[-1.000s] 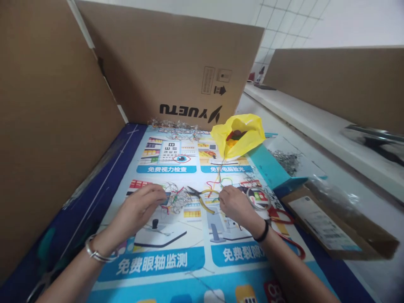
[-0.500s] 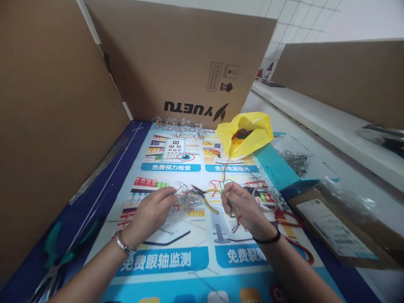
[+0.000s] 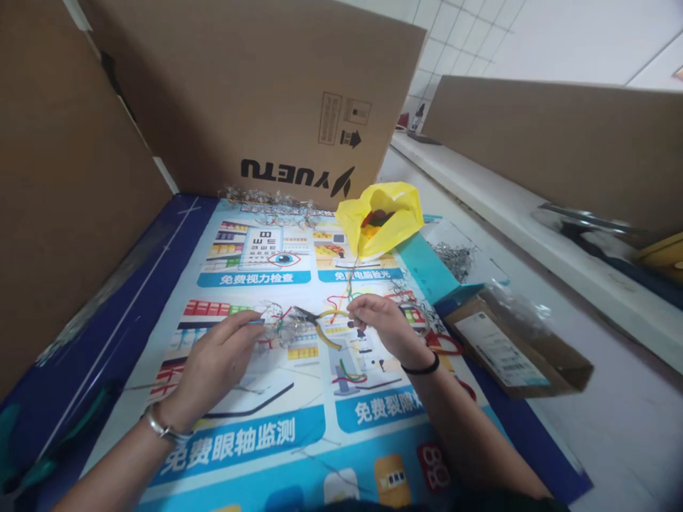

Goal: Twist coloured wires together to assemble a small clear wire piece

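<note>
My left hand (image 3: 221, 363) is closed in a pinch at the left side of a tangle of thin wire (image 3: 285, 327) with red and clear bits. Pliers with yellow handles (image 3: 328, 338) lie on the printed sheet, their dark jaws against this tangle. My right hand (image 3: 384, 323) has its fingertips together beside the upper plier handle; what they hold is too small to make out. Red, yellow and green cords (image 3: 346, 291) run from the yellow bag (image 3: 378, 220) toward those fingertips. More red and green cord ends (image 3: 349, 373) rest below.
Red-handled scissors (image 3: 445, 345) and a roll of clear tape (image 3: 419, 320) lie right of my right hand. An opened cardboard box (image 3: 555, 370) stands farther right. Green-handled pliers (image 3: 53, 448) lie at lower left. Cardboard panels (image 3: 256, 85) rise behind and left.
The view has shifted, so everything sits farther left. My right hand has lifted slightly away from the cord ends, which now show in the open. My left hand stays at the wire tangle.
</note>
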A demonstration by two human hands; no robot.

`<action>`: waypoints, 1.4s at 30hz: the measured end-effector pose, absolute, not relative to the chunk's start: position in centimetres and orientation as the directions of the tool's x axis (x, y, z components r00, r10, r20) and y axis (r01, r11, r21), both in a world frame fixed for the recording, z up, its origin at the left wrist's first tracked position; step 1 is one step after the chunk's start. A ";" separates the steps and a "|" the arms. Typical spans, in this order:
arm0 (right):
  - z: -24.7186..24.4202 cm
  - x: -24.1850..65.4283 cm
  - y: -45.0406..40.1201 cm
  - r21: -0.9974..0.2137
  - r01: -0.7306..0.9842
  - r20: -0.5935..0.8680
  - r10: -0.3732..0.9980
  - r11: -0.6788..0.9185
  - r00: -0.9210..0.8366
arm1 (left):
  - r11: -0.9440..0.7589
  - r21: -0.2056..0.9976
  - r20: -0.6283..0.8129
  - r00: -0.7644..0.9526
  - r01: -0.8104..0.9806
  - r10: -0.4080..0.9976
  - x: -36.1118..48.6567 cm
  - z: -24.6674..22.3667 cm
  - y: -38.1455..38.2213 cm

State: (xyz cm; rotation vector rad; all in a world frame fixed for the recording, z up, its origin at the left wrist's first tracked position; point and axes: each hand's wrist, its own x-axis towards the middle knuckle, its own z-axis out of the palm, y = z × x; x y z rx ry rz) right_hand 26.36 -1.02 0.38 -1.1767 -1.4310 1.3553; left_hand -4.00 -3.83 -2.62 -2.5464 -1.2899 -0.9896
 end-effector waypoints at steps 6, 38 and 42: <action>2.0 27.6 -4.1 -0.652 0.655 -0.008 0.861 0.381 -0.509 | -0.633 0.192 0.600 0.421 0.750 0.680 -3.8 -2.6 -3.8; 0.0 17.7 -2.8 -0.812 0.536 0.100 0.960 0.232 -0.263 | -0.649 0.458 0.540 0.390 0.607 0.746 -2.9 -2.3 -4.4; 0.3 17.8 -2.7 -0.870 0.445 0.098 0.960 0.211 -0.264 | -0.579 0.635 0.434 0.384 0.511 0.815 -2.5 -1.8 -4.3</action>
